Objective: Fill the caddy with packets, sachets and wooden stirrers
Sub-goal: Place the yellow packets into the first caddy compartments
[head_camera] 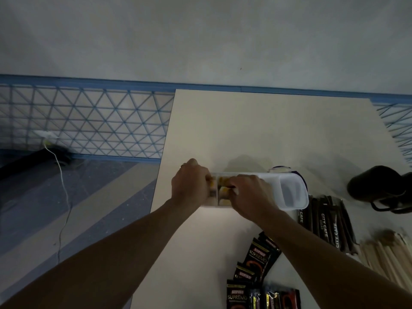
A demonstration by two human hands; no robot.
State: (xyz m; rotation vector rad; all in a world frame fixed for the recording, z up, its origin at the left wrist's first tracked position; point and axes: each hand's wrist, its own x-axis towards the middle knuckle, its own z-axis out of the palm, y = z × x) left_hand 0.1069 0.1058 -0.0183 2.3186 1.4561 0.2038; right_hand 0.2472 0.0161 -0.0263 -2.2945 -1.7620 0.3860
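A translucent white caddy (289, 190) with several compartments lies on the pale table (256, 130). My left hand (191, 184) grips its left end. My right hand (249, 192) reaches into a middle compartment, fingers closed on yellow packets (224, 185) standing there. The right compartment looks empty. Black Kopiko Supremo sachets (258, 259) lie near the front edge. Dark City Cafe stick sachets (327, 224) lie right of the caddy. Wooden stirrers (383, 253) are piled at the far right.
A black object with a handle (379, 186) stands at the right edge. A round dark-rimmed item (280, 169) peeks out behind the caddy. Left of the table are a blue lattice panel (89, 121), a white cable (62, 186) and the floor.
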